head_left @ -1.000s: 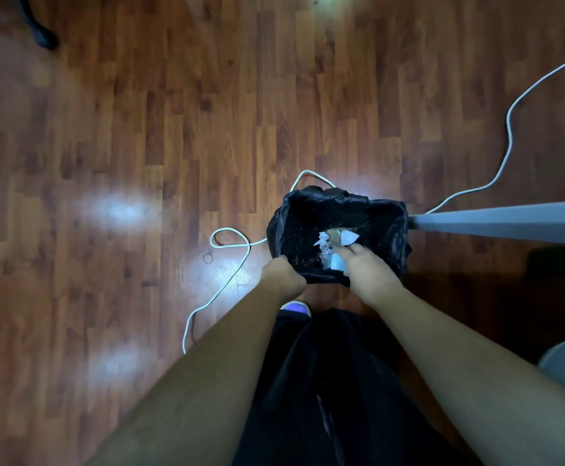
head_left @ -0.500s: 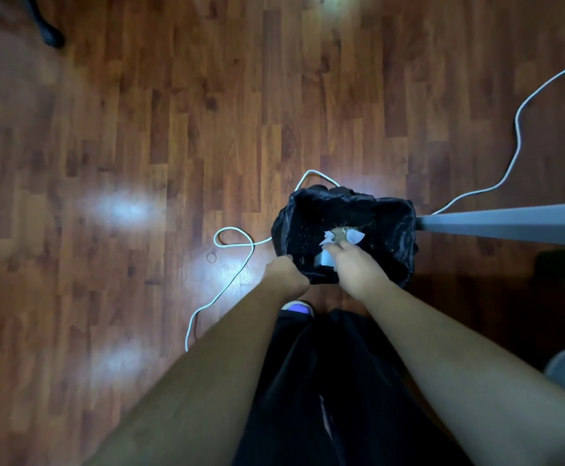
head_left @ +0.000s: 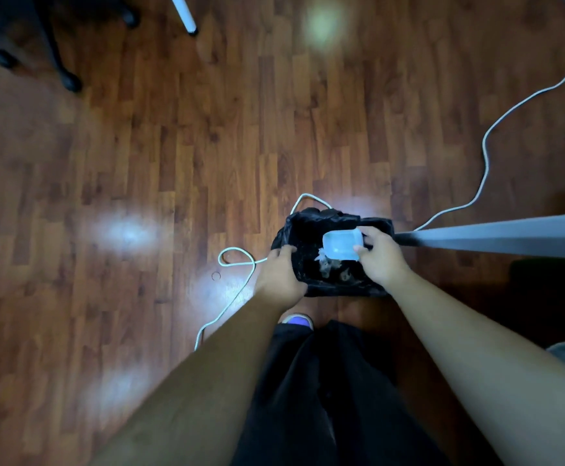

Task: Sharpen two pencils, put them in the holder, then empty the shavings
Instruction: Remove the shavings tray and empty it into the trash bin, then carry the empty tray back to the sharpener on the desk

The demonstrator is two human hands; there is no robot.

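Observation:
A small bin lined with a black bag (head_left: 303, 227) stands on the wooden floor in front of my feet. My right hand (head_left: 380, 255) holds a pale blue shavings tray (head_left: 341, 245) over the bin's mouth, its hollow side facing up toward me. My left hand (head_left: 279, 270) grips the bag's left rim. Inside the bin lie bits of white paper and brownish shavings (head_left: 330, 265). No pencils or holder are in view.
A white cable (head_left: 240, 260) loops on the floor left of the bin, and another white cable (head_left: 486, 142) runs off to the upper right. A grey table edge (head_left: 496, 235) juts in from the right. Black chair legs (head_left: 69, 80) stand at top left.
My right hand has lifted out of the bin and moved right, and the blue tray now shows fully with its hollow side up. My left hand has shifted onto the bag's rim.

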